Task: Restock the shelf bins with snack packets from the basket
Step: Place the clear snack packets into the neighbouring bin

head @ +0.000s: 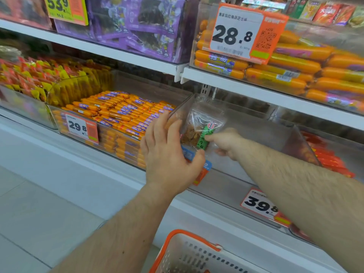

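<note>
A clear snack packet (199,127) with brown pieces and a green label stands at the left side of a nearly bare clear shelf bin (266,133). My right hand (226,144) reaches into the bin and pinches the packet at its green label. My left hand (167,148) is held at the bin's front left corner, fingers straight and spread, thumb near the blue price tag; it holds nothing. The white basket (189,253) with orange rim sits at the bottom edge, below my arms; its contents are mostly out of view.
Left of the bin is a full bin of orange sausage sticks (122,111) with a 29.8 tag. Red packets (331,160) fill the bin to the right. A shelf (256,89) with large orange sausages hangs close overhead. A 39.8 tag (260,203) juts from the shelf edge.
</note>
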Motion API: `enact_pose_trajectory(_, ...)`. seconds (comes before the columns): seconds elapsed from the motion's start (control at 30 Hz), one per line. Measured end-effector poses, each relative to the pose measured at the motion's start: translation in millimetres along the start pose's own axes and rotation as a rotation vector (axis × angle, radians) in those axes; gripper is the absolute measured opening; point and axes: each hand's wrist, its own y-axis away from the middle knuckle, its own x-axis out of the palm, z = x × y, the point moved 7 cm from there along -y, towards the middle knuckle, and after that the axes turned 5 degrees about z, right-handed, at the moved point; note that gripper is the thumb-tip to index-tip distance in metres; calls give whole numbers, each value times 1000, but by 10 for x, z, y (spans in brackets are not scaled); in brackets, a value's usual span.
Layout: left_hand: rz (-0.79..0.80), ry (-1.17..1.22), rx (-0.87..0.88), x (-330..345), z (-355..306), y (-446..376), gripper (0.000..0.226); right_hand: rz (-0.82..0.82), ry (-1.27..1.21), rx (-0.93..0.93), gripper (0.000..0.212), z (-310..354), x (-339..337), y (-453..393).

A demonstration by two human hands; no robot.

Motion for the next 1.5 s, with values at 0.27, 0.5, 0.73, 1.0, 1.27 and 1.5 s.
enact_pose_trajectory(0.27, 295, 199, 518, 207, -838, 488, 23, -501, 397, -736, 17, 302, -537, 1295)
enact_pose_trajectory(0.5, 1384, -193, 411, 1081, -627, 1515, 44, -603, 187, -1090, 5, -616, -508, 2206)
enact_pose_trajectory(0.73, 1594, -364, 377, 1186, -528, 1851, 49, 129, 620, -339, 13, -2600, 379, 1903)
enact_pose_trajectory(1.0, 1548, -257, 301, 1212, -518, 1752, 47, 422, 1053, -111, 34, -3514, 1010, 2011)
enact_pose_trajectory(1.27, 1526, -200, 276, 1124, -509, 1708, 44, 390, 1245, -322, 25, -3170, 1024, 1990)
enact_pose_trajectory(1.5, 1575, -233, 255, 1026, -455, 1716, 49, 397, 856, 92, 20, -2632, 250, 1971)
